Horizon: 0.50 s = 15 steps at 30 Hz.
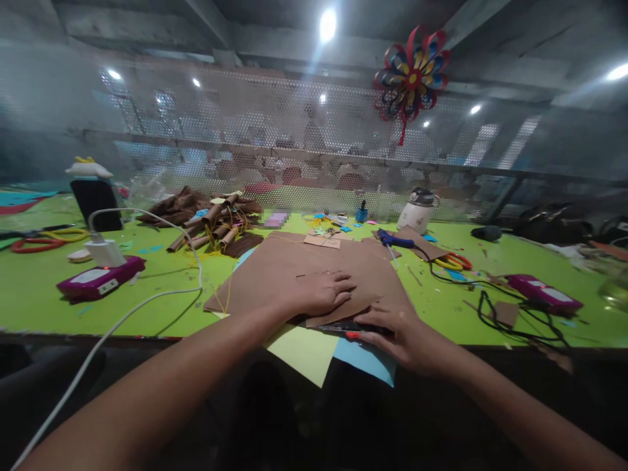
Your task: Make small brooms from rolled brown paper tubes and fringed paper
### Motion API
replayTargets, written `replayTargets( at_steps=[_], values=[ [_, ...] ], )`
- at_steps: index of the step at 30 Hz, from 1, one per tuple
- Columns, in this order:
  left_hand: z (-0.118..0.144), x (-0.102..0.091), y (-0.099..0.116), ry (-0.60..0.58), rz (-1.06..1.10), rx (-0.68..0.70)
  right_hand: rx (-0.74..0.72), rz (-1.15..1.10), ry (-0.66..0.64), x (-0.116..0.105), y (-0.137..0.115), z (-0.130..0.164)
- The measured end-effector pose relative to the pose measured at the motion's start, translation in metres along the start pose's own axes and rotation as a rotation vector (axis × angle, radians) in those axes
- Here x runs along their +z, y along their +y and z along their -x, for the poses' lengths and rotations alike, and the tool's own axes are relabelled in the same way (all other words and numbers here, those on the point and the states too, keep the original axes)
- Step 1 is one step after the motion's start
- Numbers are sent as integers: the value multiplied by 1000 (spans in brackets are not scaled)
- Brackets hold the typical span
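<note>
Brown paper stack (294,268) is pinned flat by left hand (321,292), fingers spread, near the green table's (39,294) front edge. Right hand (402,333) is closed around a dark red-tipped tool (350,330) at the stack's near edge. Yellow sheet (304,353) and blue sheet (366,360) overhang the edge. Open tabletop lies left; cables (495,311) are at right.

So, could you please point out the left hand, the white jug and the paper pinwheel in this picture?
left hand (321,292): head view, on the back of the hand.
white jug (416,214): head view, on the middle of its body.
paper pinwheel (412,77): head view, on its yellow centre.
</note>
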<state>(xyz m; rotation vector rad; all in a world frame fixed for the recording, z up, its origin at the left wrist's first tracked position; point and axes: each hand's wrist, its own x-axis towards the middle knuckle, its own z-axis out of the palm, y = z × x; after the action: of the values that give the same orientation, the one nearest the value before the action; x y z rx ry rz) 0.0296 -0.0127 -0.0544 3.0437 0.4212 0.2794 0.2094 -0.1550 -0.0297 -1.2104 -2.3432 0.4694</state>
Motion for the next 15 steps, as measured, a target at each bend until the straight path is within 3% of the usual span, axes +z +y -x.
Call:
replayTargets(
  at_steps=[5, 9, 11, 15],
  values=[
    [0, 1, 1, 1, 2, -19, -9, -17, -43, 5, -14, 4],
    [1, 1, 2, 33, 45, -58, 22, -117, -71, -6, -26, 22],
    [2, 2, 1, 44, 66, -58, 44, -115, 21, -17, -20, 26],
    [5, 3, -5, 128, 207, -163, 174, -6, 417, -38, 27, 14]
  ],
)
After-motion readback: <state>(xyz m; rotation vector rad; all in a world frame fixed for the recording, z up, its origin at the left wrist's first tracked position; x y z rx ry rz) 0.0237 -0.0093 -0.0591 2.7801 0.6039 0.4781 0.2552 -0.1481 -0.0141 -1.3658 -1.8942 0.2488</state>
